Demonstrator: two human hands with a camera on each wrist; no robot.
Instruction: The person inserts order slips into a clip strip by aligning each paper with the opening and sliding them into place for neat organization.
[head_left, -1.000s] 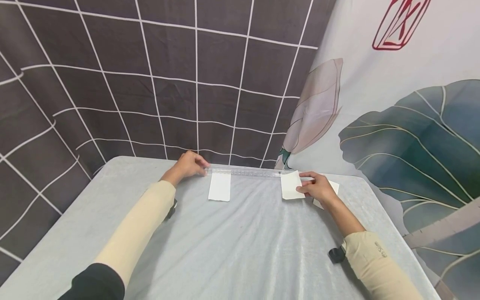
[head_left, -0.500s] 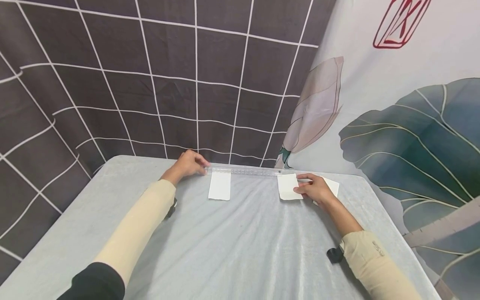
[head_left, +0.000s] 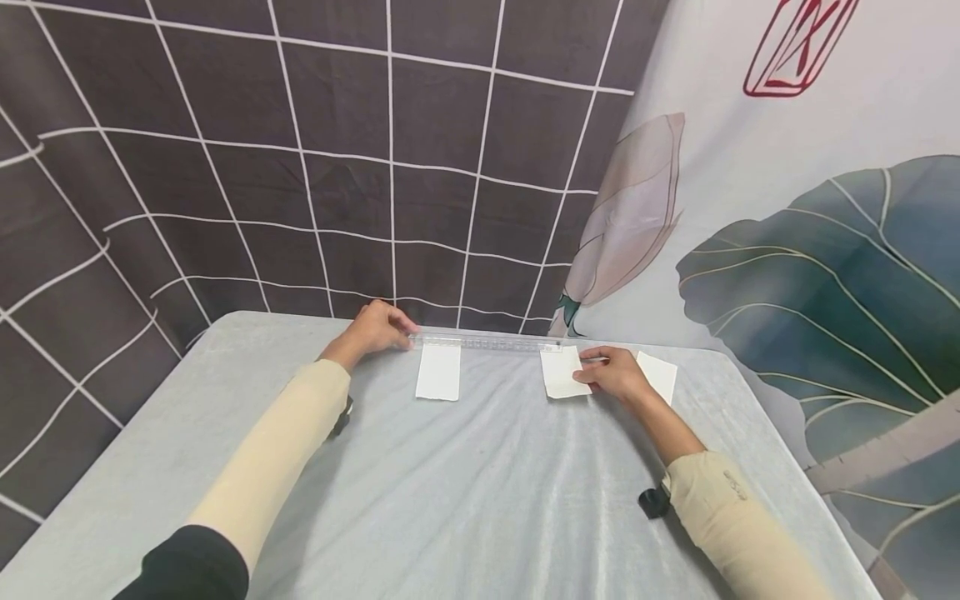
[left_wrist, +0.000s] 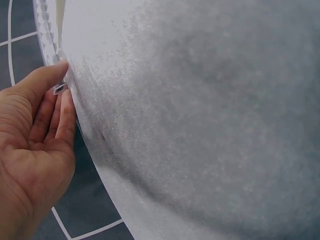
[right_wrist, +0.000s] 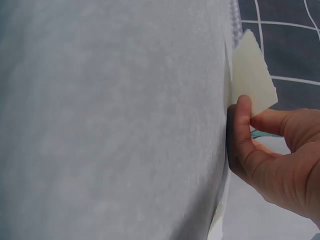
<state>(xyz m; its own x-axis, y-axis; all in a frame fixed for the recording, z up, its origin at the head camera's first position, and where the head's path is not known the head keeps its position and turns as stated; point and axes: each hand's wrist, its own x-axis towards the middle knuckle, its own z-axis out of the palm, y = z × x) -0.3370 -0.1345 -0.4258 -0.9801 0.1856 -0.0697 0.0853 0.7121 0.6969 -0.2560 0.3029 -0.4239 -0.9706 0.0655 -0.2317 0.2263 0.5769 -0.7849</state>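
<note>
My left hand (head_left: 382, 326) pinches the left end of a clear plastic ruler (head_left: 502, 342) lying along the table's back edge. In the left wrist view, thumb and fingertips meet at the end of the ruler (left_wrist: 45, 35). Between thumb and fingers, my right hand (head_left: 613, 372) holds a small cream paper piece (head_left: 561, 372) by its right side. The top of this paper overlaps the ruler's right end in the head view. In the right wrist view the paper (right_wrist: 252, 80) stands tilted up from the cloth. Another white paper piece (head_left: 438, 372) lies by the ruler's left part.
A third paper piece (head_left: 657, 375) lies right of my right hand, partly behind the wrist. Pale grey cloth (head_left: 450, 500) covers the table, with soft creases. A dark gridded curtain (head_left: 337, 192) and a leaf-printed curtain (head_left: 750, 192) hang right behind it.
My right hand has slid left with its paper piece, which now overlaps the ruler's right end. More of the third paper shows. The left hand and ruler have stayed put.
</note>
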